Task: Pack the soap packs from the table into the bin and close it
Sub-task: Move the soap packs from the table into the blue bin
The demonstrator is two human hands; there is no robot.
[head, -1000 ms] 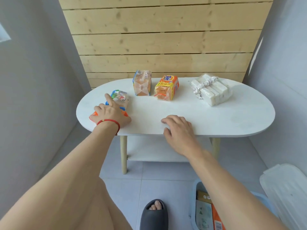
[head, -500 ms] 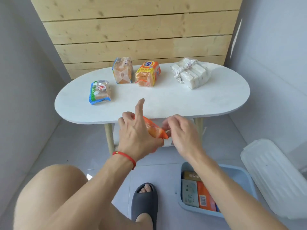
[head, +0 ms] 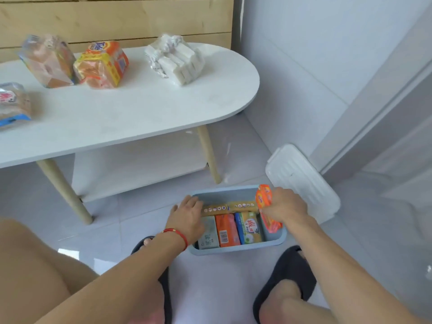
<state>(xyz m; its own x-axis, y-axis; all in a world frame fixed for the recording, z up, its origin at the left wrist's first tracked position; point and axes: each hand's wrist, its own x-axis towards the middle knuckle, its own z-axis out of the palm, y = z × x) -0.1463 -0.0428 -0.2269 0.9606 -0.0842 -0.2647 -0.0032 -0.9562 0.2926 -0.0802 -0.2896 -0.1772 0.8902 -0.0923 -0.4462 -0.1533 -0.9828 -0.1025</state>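
Right hand [head: 286, 205] grasping an orange soap pack [head: 266, 210] at the right end of the blue bin [head: 236, 249], left hand [head: 188, 213] spread flat, fingers released, on the bin's left edge, lid [head: 304, 181] on the floor beside it.

"Tide" shows on the orange-yellow soap pack [head: 101, 64]; other labels seem blurred.

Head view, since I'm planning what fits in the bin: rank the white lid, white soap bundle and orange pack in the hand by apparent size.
1. White lid, largest.
2. White soap bundle, though it lies farther away.
3. Orange pack, partly hidden by the right hand.
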